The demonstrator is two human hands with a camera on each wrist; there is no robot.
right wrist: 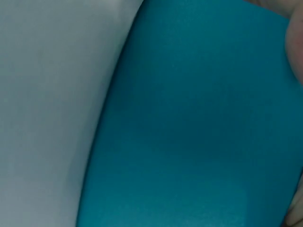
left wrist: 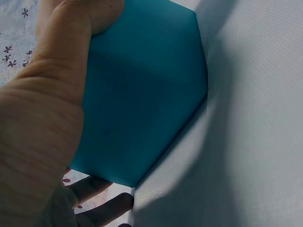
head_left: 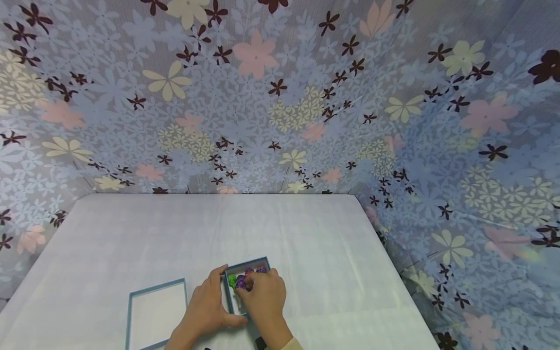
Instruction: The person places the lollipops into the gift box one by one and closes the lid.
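A small blue box (head_left: 226, 293) with a pale inside stands at the front of the table; its teal outer wall (left wrist: 142, 99) fills much of both wrist views. Inside lie several wrapped lollipops, among them a green one (head_left: 232, 280), a red one (head_left: 249, 271) and a purple one (head_left: 261, 269), with thin white sticks. My left hand (head_left: 204, 305) grips the box from the left, fingers at its far left corner and thumb at its near side. My right hand (head_left: 268, 295) reaches into the box from the right, thumb and fingers pinching another purple lollipop (head_left: 240, 280). The hand hides the box's right part.
Left of the box lies a shallow blue-edged lid or tray (head_left: 130, 318), its white inside facing up. A white cloth covers the table (head_left: 280, 228). Floral curtains (head_left: 262, 97) rise behind the table and along its sides. A dark wrist strap (head_left: 260, 343) shows beside my right forearm.
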